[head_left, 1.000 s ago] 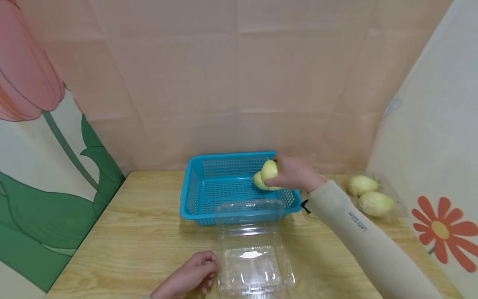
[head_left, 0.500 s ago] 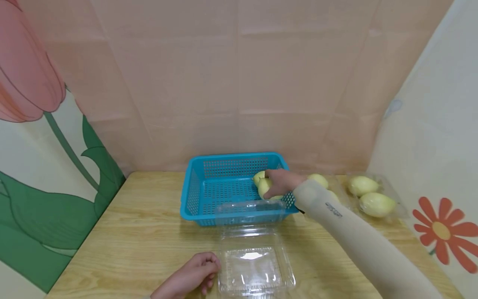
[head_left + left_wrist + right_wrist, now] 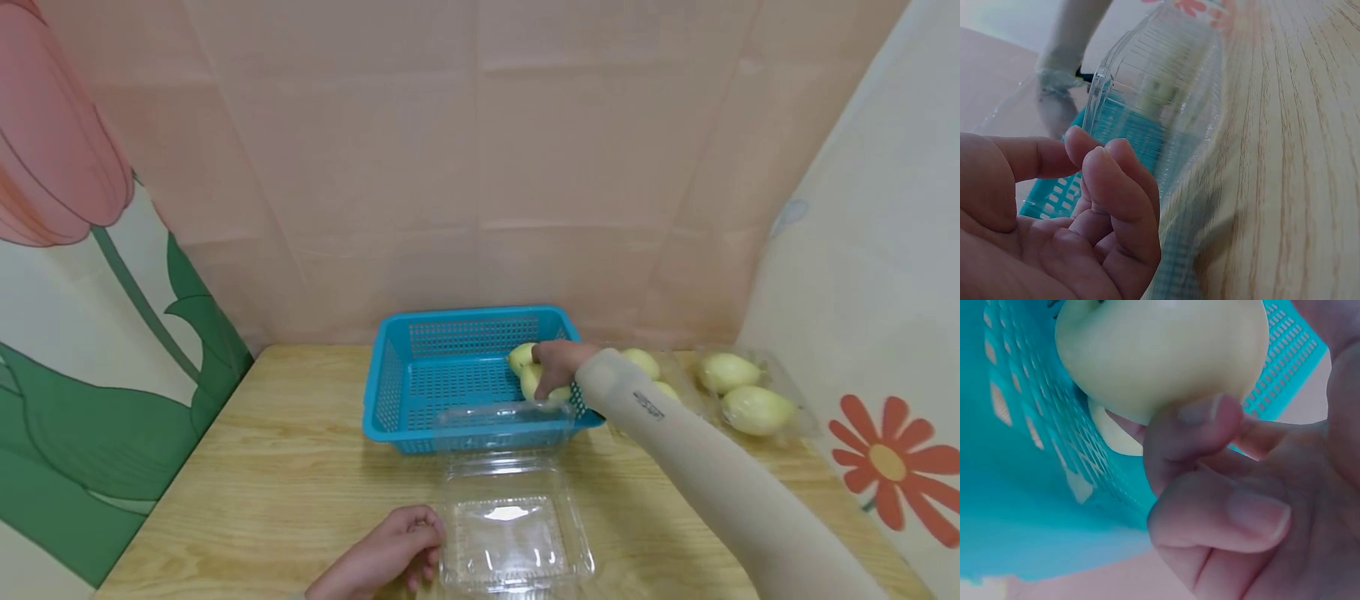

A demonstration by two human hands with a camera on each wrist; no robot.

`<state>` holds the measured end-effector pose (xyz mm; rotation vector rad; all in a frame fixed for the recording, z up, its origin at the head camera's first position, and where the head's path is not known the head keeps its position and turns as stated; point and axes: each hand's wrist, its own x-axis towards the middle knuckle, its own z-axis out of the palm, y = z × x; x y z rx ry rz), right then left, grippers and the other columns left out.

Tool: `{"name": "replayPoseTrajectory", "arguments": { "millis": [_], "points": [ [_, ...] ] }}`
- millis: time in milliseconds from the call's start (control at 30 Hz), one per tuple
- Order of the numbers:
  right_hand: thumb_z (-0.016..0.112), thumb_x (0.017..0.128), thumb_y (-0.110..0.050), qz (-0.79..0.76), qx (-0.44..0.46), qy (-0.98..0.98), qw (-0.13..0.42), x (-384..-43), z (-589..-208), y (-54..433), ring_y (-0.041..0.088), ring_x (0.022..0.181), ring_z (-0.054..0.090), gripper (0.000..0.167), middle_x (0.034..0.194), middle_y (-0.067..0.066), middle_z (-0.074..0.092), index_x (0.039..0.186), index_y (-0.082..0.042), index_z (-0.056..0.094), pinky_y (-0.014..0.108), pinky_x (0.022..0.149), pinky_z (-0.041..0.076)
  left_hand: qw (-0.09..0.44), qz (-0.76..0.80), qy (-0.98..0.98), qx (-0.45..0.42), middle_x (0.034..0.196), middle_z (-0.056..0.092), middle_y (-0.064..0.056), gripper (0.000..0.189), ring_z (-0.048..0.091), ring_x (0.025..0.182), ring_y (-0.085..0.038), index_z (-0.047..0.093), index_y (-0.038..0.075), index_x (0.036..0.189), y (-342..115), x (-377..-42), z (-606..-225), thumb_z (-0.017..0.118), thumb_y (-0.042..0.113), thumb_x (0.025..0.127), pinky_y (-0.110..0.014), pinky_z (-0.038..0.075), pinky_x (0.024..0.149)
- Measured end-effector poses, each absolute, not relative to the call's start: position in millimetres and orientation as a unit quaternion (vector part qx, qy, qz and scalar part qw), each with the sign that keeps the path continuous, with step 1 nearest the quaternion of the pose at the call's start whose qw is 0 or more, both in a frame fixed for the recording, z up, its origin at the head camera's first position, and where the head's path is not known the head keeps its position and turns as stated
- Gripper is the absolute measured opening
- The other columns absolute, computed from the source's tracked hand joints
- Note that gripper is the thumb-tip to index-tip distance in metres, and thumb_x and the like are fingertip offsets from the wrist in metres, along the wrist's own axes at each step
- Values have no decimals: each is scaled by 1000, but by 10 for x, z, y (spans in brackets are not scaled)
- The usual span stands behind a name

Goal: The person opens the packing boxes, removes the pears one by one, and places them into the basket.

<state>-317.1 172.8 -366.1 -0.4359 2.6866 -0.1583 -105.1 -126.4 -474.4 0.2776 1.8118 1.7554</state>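
Note:
In the head view my right hand reaches into the right end of a blue plastic basket and grips a pale yellow pear. The right wrist view shows this pear large, with curled fingers against its side. Another pear lies just behind it in the basket. My left hand rests on the table with curled fingers, pinching the left edge of an open clear plastic clamshell box. In the left wrist view its fingertips meet the box's rim. The box's lid leans up against the basket front.
Right of the basket, two pears are partly hidden behind my right sleeve. Farther right, a clear box holds two more pears. A pink cloth wall stands behind the wooden table.
My right hand has lowered the pear into the basket's right end and shifted slightly left. Pears behind the right forearm have come into view. The left hand stays put.

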Motion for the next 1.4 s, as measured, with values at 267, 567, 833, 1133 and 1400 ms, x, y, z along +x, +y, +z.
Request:
{"name": "replayPoseTrajectory", "arguments": {
  "millis": [267, 567, 833, 1133, 1400],
  "points": [
    [85, 73, -24, -55, -162, 958, 230, -3134, -3656, 1703, 23, 93, 55, 51, 101, 3, 63, 116, -6, 63, 42, 85, 49, 299, 662, 680, 102, 75, 59, -2, 14, 55, 62, -12, 56, 1, 94, -1256, -1071, -4764, 54, 14, 98, -20, 46, 49],
    [85, 75, -22, -53, -161, 959, 226, -3158, -3668, 1682, 23, 96, 58, 45, 106, 4, 66, 111, -7, 63, 44, 87, 51, 293, 656, 689, 92, 75, 60, -1, 13, 55, 62, -11, 57, 2, 95, -1255, -1105, -4767, 55, 14, 98, -20, 46, 49],
    [81, 80, -25, -57, -195, 956, 210, -3096, -3613, 1694, 24, 99, 60, 48, 113, 10, 65, 118, -2, 62, 43, 88, 52, 298, 657, 687, 85, 75, 60, -1, 13, 54, 62, -11, 57, 1, 96, -1257, -1096, -4763, 55, 14, 98, -19, 46, 48],
    [75, 88, -29, -104, -197, 960, 170, -2940, -3463, 1815, 28, 105, 60, 47, 116, 13, 63, 125, -5, 59, 48, 87, 52, 299, 661, 678, 117, 77, 59, -2, 16, 54, 64, -12, 54, -1, 98, -1326, -1075, -4803, 53, 15, 101, -21, 47, 51],
    [69, 93, -25, -128, -218, 957, 142, -2782, -3495, 1903, 28, 100, 61, 40, 111, 16, 65, 123, 0, 60, 47, 86, 53, 308, 660, 671, 139, 79, 59, -3, 16, 53, 64, -12, 53, 0, 99, -1471, -1059, -4802, 50, 15, 103, -21, 49, 55]
  ]
}}
